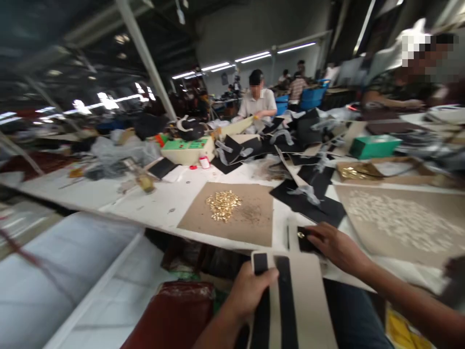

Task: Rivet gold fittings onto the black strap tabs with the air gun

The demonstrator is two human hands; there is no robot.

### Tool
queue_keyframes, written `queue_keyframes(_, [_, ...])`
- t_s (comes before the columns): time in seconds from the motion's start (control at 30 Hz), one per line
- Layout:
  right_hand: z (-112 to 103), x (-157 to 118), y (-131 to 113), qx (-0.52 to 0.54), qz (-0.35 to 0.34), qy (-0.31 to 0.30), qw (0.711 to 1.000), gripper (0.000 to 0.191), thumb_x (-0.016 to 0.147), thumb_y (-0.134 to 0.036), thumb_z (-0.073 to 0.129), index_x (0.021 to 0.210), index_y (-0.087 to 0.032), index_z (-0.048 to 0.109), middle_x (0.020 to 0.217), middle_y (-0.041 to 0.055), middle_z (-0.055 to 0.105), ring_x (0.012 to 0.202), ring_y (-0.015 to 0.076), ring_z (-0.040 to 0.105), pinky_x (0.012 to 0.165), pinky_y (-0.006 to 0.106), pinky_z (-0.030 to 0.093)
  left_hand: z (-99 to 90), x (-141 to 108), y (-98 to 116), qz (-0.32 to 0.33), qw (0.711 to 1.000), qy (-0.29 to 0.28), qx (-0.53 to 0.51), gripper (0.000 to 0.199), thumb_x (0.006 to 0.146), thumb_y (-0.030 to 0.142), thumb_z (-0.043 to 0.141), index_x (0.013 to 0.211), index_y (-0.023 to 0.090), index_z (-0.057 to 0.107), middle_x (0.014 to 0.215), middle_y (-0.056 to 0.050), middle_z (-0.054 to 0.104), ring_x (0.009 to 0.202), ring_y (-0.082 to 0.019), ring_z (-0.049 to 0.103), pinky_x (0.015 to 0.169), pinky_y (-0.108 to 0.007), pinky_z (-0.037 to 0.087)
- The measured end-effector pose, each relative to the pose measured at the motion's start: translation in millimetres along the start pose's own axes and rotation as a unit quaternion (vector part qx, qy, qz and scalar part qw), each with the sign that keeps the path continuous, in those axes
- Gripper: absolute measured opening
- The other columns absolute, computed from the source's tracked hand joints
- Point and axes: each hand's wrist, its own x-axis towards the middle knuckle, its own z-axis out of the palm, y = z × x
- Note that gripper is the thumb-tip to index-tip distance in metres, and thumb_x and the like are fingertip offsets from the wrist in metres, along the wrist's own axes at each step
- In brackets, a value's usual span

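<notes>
My left hand (pixel 250 291) grips the upper left edge of a cream panel with black stripes (pixel 305 295), its thumb lying across the front. The panel hangs over my lap at the table's front edge. To the right, my right hand (pixel 332 242) has its fingers closed on a small black piece (pixel 305 241) that bears a gold metal fitting (pixel 301 234), at the table edge. Beyond my hands, a pile of small gold pieces (pixel 223 204) lies on a brown sheet (pixel 196 213).
Black cut pieces (pixel 316 206) lie behind my right hand. Pale small pieces (pixel 403 218) cover another brown sheet on the right. A green box (pixel 376 146), a glass jar (pixel 144 182) and a cream-and-green box (pixel 189 150) stand farther back. A person (pixel 257 102) works across the table.
</notes>
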Motion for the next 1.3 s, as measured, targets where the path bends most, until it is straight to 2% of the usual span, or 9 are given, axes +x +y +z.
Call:
queue_keyframes(0.17, [-5.2,-36.6,-17.0,0.198,0.187,-0.014,0.962,0.058,0.095,-0.068,0.057,0.121,-0.020,0.076,0.112,0.0102,0.076,0.101,0.0302,0.070,0.094,0.043,0.054,15.0,24.7,8.7,-0.017,0.999,-0.050,0.003,0.043,0.076,0.042,0.086,0.106,0.012,0.080,0.101,-0.014,0.083,0.100,-0.036,0.076,0.092,-0.044,0.057])
queue_keyframes(0.37, [13.0,-63.4,-31.6,0.525,0.285,-0.067,0.799,0.054,0.083,-0.054,0.082,0.124,-0.020,0.072,0.110,0.0111,0.079,0.092,0.0288,0.076,0.085,0.040,0.061,41.5,36.0,-0.6,-0.037,0.998,-0.044,0.004,0.042,0.075,0.041,0.087,0.104,0.012,0.080,0.101,-0.014,0.083,0.102,-0.037,0.077,0.094,-0.046,0.058])
queue_keyframes(0.47, [12.1,-58.2,-25.9,0.551,0.323,-0.064,0.767,0.053,0.078,-0.048,0.088,0.119,-0.016,0.074,0.105,0.0135,0.080,0.086,0.0288,0.077,0.082,0.039,0.062,49.9,44.8,1.0,-0.032,0.999,-0.029,0.007,0.041,0.074,0.041,0.086,0.103,0.013,0.080,0.105,-0.014,0.083,0.104,-0.037,0.076,0.094,-0.045,0.058])
queue_keyframes(0.57, [8.3,-51.5,-19.9,0.507,0.323,-0.093,0.794,0.052,0.077,-0.045,0.088,0.118,-0.016,0.075,0.106,0.0136,0.080,0.087,0.0313,0.078,0.083,0.043,0.063,53.7,55.2,3.6,-0.023,0.999,-0.017,0.024,0.038,0.075,0.041,0.084,0.101,0.014,0.080,0.106,-0.013,0.083,0.102,-0.036,0.077,0.091,-0.043,0.059])
queue_keyframes(0.73, [9.5,-48.5,-10.7,0.331,0.295,-0.092,0.891,0.039,0.085,-0.052,0.077,0.104,-0.018,0.076,0.097,0.0103,0.081,0.085,0.0322,0.077,0.073,0.039,0.062,54.8,64.4,4.8,-0.027,0.997,-0.016,0.069,0.032,0.080,0.041,0.080,0.098,0.015,0.080,0.101,-0.011,0.084,0.096,-0.035,0.077,0.084,-0.041,0.060])
queue_keyframes(0.87, [15.5,-51.9,-11.6,0.243,0.228,-0.049,0.942,0.039,0.090,-0.049,0.071,0.116,-0.020,0.074,0.112,0.0093,0.079,0.102,0.0326,0.075,0.088,0.041,0.061,52.6,63.5,7.1,0.006,0.987,-0.075,0.143,0.027,0.083,0.035,0.076,0.103,0.018,0.081,0.106,-0.008,0.084,0.102,-0.033,0.077,0.089,-0.040,0.059])
queue_keyframes(0.93, [16.7,-50.9,-13.3,0.209,0.215,-0.023,0.954,0.039,0.091,-0.048,0.069,0.117,-0.021,0.073,0.112,0.0088,0.079,0.104,0.0326,0.073,0.091,0.042,0.059,51.6,66.2,11.1,0.037,0.974,-0.094,0.204,0.022,0.084,0.030,0.074,0.101,0.020,0.082,0.107,-0.006,0.084,0.102,-0.031,0.076,0.091,-0.038,0.057])
queue_keyframes(1.13, [12.5,-17.5,-8.5,0.073,0.232,0.014,0.970,0.027,0.091,-0.048,0.066,0.089,-0.023,0.074,0.077,0.0039,0.076,0.072,0.0269,0.071,0.066,0.034,0.052,56.3,106.4,33.5,0.075,0.934,-0.059,0.344,0.017,0.085,0.030,0.071,0.090,0.018,0.081,0.092,-0.008,0.083,0.088,-0.029,0.077,0.079,-0.035,0.055])
queue_keyframes(1.3, [15.3,10.8,3.9,-0.025,0.228,0.035,0.973,0.026,0.092,-0.046,0.063,0.089,-0.023,0.075,0.083,0.0051,0.078,0.079,0.0272,0.072,0.069,0.033,0.049,60.3,143.3,35.8,0.087,0.928,-0.062,0.357,0.019,0.085,0.031,0.072,0.091,0.016,0.082,0.092,-0.010,0.083,0.086,-0.028,0.075,0.079,-0.033,0.054])
